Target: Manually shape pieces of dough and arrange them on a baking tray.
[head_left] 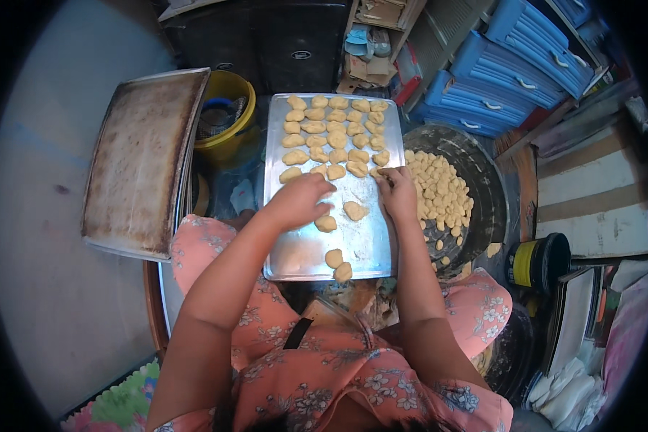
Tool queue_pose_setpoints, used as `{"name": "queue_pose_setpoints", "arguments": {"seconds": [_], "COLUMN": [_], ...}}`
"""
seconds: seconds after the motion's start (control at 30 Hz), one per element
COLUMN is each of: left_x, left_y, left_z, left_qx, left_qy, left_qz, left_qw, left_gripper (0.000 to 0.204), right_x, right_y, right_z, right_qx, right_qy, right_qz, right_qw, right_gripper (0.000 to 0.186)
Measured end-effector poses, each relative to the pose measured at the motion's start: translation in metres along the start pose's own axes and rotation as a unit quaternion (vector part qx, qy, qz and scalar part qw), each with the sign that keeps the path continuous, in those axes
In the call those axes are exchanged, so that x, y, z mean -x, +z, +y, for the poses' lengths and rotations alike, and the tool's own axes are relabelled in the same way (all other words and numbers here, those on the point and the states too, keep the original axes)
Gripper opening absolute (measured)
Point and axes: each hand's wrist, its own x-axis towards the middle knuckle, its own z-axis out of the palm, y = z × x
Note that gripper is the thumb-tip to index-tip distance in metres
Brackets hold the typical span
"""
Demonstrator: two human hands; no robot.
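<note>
Rows of pale yellow dough pieces (336, 139) lie on a silver baking tray (360, 248) in front of me. My left hand (300, 200) hovers low over the tray's left half, fingers curved and apart, close to the nearest full row. A loose dough piece (325, 224) rests just below its thumb. At the tray's right edge, my right hand (397, 193) has its fingertips closed on a dough piece (376, 173) at the end of that row; the fingers partly cover it. Another loose lump (355, 210) sits between the hands, and two more touch each other near the front edge.
Right of the tray stands a wide dark basin (491, 194) holding many small dough lumps. Stacked browned baking trays (137, 158) lean at the left, beside a yellow bucket (246, 122). A black bucket (554, 261) is at the right; blue drawers (507, 72) stand behind.
</note>
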Motion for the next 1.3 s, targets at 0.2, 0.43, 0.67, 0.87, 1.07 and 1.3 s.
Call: {"name": "queue_pose_setpoints", "arguments": {"seconds": [0.2, 0.43, 0.67, 0.87, 1.07, 1.3], "left_x": [0.020, 0.032, 0.029, 0.030, 0.022, 0.026], "left_y": [0.018, 0.019, 0.024, 0.028, 0.032, 0.020], "left_z": [-0.010, -0.033, -0.040, -0.059, -0.034, -0.030], "left_qx": [0.022, 0.017, 0.031, 0.109, -0.085, -0.102], "left_qy": [-0.068, -0.178, -0.177, -0.179, -0.095, -0.188], "left_qz": [-0.006, 0.271, 0.302, 0.293, 0.346, 0.199], "left_qw": [0.997, 0.946, 0.936, 0.933, 0.930, 0.956], "left_gripper": [0.027, 0.026, 0.025, 0.025, 0.028, 0.033], "right_x": [0.027, 0.059, 0.032, 0.071, 0.039, 0.045], "right_y": [-0.008, 0.014, 0.062, 0.022, 0.026, -0.013], "right_z": [-0.036, -0.050, -0.074, -0.085, -0.064, -0.043], "right_qx": [-0.002, 0.067, -0.110, 0.061, -0.043, 0.047], "right_qy": [-0.044, -0.196, -0.126, -0.239, -0.074, -0.108], "right_qz": [0.035, -0.106, -0.108, -0.233, -0.076, 0.015], "right_qw": [0.998, 0.973, 0.980, 0.941, 0.993, 0.993], "right_gripper": [0.038, 0.013, 0.016, 0.016, 0.025, 0.025]}}
